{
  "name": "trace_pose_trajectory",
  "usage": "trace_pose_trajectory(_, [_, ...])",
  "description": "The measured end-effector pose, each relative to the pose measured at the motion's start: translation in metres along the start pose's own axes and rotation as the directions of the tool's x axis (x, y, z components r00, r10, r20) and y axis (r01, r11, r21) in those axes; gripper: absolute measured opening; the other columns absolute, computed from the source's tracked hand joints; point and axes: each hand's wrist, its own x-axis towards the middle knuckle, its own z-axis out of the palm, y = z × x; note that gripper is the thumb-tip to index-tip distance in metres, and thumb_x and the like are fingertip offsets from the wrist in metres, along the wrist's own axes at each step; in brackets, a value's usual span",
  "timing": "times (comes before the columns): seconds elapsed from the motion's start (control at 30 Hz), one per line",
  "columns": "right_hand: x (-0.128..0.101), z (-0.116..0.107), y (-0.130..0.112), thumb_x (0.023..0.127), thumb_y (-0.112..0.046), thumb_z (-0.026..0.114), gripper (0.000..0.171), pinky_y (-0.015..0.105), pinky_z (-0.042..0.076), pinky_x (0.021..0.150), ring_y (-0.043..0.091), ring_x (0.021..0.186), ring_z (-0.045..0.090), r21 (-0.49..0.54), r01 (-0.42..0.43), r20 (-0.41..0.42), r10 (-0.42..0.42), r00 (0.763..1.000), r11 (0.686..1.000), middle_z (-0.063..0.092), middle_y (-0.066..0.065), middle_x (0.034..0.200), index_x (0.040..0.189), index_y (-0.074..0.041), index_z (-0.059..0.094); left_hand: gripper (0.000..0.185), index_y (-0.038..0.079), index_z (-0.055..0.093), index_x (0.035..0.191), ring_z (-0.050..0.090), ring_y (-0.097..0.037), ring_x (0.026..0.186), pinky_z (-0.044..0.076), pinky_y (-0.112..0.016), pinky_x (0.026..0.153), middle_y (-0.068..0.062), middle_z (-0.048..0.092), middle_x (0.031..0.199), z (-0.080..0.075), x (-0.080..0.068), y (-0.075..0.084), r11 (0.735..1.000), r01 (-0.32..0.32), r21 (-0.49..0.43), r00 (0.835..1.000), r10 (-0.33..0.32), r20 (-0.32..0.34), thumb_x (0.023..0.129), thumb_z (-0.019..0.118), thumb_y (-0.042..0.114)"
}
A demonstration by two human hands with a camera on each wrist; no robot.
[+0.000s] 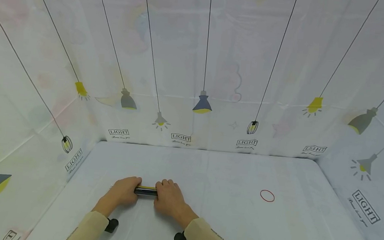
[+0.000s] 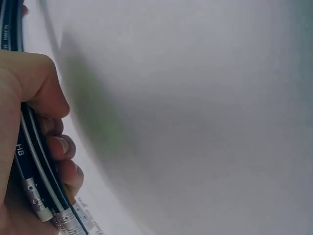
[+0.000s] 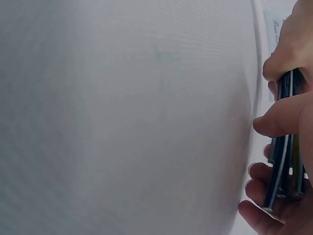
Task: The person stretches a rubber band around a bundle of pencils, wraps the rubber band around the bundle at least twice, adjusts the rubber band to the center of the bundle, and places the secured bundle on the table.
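Dark pencils [image 1: 146, 190], bundled, lie low on the bench [image 1: 225, 214]; left hand [image 1: 125, 191] and right hand [image 1: 169, 196] have fingers curled round each end. Gathering seems underway; binding them likely needs the red rubber band [image 1: 267, 195], well apart.

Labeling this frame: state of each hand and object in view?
left hand: fingers curled round one end of the pencil bundle
right hand: fingers curled round the other end
pencil bundle: dark HB pencils with eraser ends, held level between both hands, low over the table
red rubber band: loose, flat on the table, apart from the hands
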Motion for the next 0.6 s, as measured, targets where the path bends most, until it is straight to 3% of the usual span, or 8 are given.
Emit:
trace_pose_trajectory(0.3, [-0.002, -0.002, 0.000, 0.086, -0.018, 0.073, 0.014, 0.030, 0.046, 0.060, 0.015, 0.068, 0.054, 0.093, -0.035, 0.007, 0.034, 0.999, 0.995, 0.058, 0.000, 0.078, 0.091, -0.011, 0.062, 0.029, 0.021, 0.050, 0.081, 0.044, -0.012, 0.065, 0.042, -0.035, 0.061, 0.011, 0.050, 0.072, 0.000, 0.002, 0.010, 0.999, -0.046, 0.011, 0.998, 0.046, -0.034, 0.074, 0.070, 0.001])
trace_pose_trajectory(0.6, [-0.005, -0.002, 0.006, 0.084, -0.015, 0.073, 0.013, 0.028, 0.042, 0.053, 0.009, 0.060, 0.047, 0.170, -0.084, 0.038, 0.078, 0.996, 0.982, 0.054, -0.005, 0.071, 0.086, -0.014, 0.059, 0.030, 0.021, 0.051, 0.081, 0.045, -0.012, 0.065, 0.042, -0.034, 0.062, 0.011, 0.050, 0.073, -0.001, -0.001, 0.019, 0.996, -0.085, 0.016, 0.995, 0.086, -0.060, 0.072, 0.071, 0.001])
